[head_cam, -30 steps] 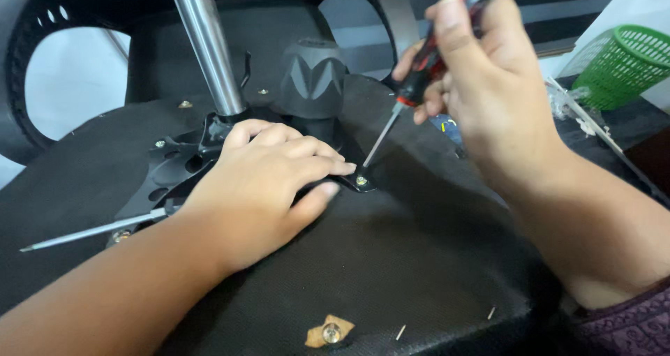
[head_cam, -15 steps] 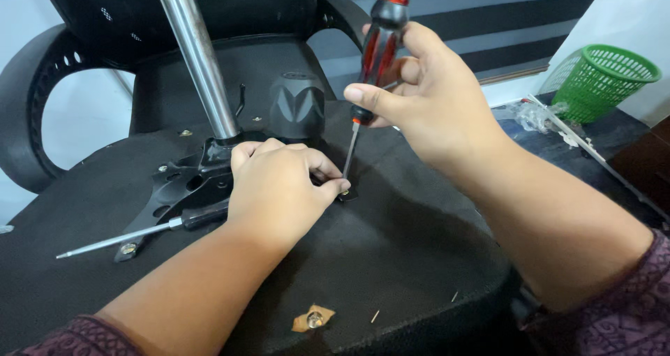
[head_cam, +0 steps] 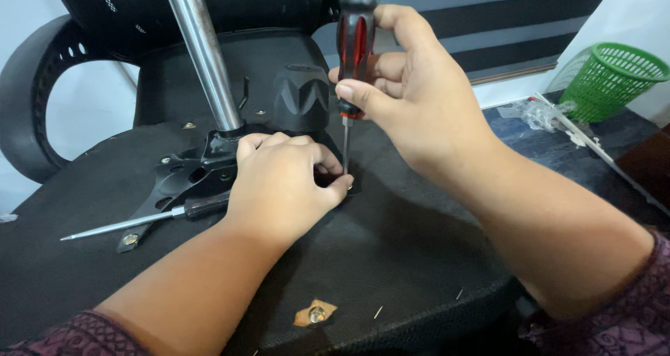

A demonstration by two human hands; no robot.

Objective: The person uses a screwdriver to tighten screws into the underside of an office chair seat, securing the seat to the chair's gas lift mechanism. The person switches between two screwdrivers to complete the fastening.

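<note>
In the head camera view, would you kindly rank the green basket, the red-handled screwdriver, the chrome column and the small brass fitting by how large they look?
1. Chrome column, cut off at the top edge.
2. Green basket and red-handled screwdriver: too close to rank, since the screwdriver sits nearer the camera and the right hand partly covers it.
3. Small brass fitting, clearly smallest.

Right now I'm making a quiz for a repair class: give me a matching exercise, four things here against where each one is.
Things:
1. Red-handled screwdriver
2. Second screwdriver
3. Green basket
4. Brass fitting

Places:
A. Far right, on the floor
B. Lying flat on the chair underside, by the left hand
C. Near front edge of the seat base
D. Upright in the right hand

Pairs: 1-D, 2-B, 3-A, 4-C
</note>
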